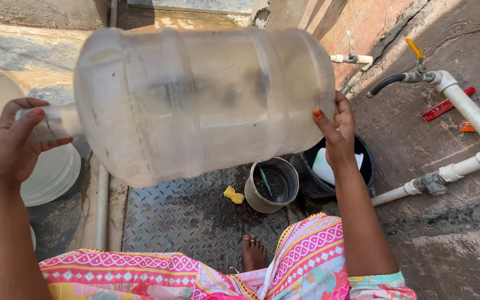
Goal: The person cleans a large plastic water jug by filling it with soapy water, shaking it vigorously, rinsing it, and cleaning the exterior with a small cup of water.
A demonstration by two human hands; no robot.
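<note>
A big translucent plastic water jug [201,100] is held sideways in the air in front of me, its neck to the left. My left hand [12,141] is wrapped around the neck and mouth. My right hand [337,125] presses flat against the jug's base at the right. The jug looks blurred and dirty inside. Below it on the metal tread plate [190,216] lies a small yellow sponge [233,195], beside a grey metal pot [270,186] with dark water and a thin tool in it.
A black bucket [362,166] with a white item sits right of the pot. White pipes with a yellow-handled tap [418,55] and black hose run along the right. Another large pale jug [51,172] lies at left. My bare foot [253,253] rests below.
</note>
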